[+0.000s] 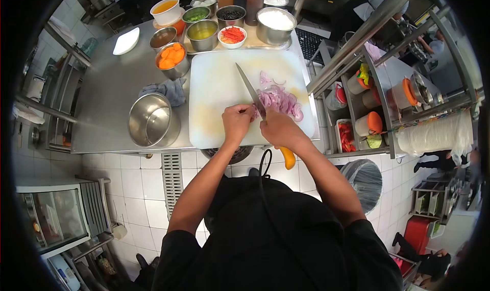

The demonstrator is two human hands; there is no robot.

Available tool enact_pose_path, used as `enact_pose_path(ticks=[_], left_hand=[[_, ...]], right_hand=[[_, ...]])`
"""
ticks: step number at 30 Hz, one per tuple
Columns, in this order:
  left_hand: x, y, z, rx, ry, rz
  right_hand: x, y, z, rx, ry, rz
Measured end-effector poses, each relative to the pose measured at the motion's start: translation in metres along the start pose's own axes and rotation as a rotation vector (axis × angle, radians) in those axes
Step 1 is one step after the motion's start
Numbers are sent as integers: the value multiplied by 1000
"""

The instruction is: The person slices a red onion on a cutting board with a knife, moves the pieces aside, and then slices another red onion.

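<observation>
- Black clothing (pixel 275 229) is filling the view nearest the camera, below the cutting board (pixel 209 76), with a dark cable (pixel 267 201) running down over it.
- Left of the board, a steel bowl (pixel 153 120) is standing on the worktop (pixel 115 89); a grey cloth (pixel 171 91) is lying near the board's left edge.
- Over the board's near half, the left hand (pixel 237 122) is bending its fingers onto a purple onion piece (pixel 254 113), holding it down.
- Mid-board, a knife (pixel 249 89) is slanting, its tip pointing to the board's far left and its yellow handle end jutting past the near edge.
- Right of the board's middle, the right hand (pixel 279 128) is clenching that handle, fingers wrapped round it.
- On the board's right half, sliced onion (pixel 283 102) is lying in a loose heap.
- Across the board, the blade's long axis is dividing the two: the held piece is sitting to its left, the heap to its right; the left hand is nearer the piece.
- Bent fingers are hiding most of that piece; the board's near edge is partly covering a dark container (pixel 241 155) below.
</observation>
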State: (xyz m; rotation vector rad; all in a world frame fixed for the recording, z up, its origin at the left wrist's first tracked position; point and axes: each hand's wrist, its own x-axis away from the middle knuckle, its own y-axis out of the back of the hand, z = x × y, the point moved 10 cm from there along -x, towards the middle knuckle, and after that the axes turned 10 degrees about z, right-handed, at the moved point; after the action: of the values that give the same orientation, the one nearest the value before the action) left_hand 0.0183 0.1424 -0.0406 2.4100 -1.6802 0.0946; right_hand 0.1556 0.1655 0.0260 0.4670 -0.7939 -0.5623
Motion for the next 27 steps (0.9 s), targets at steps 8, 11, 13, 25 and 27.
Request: enact_pose_path(ticks=[8,11,13,25,27], left_hand=[[-1,-1,0,-16,6,13],[-2,-1,1,1,-3,10],[-2,-1,1,25,-14,10],[0,-1,-6,-24,-16,9],[3,-3,-10,-55,-10,14]], right_hand=[[26,-2,9,-22,-96,112],[25,-3,7,-31,-107,95],[15,-8,-1,15,-62,49],[-34,-16,-26,73,137,-215],[-30,-9,-33,8,109,-189]])
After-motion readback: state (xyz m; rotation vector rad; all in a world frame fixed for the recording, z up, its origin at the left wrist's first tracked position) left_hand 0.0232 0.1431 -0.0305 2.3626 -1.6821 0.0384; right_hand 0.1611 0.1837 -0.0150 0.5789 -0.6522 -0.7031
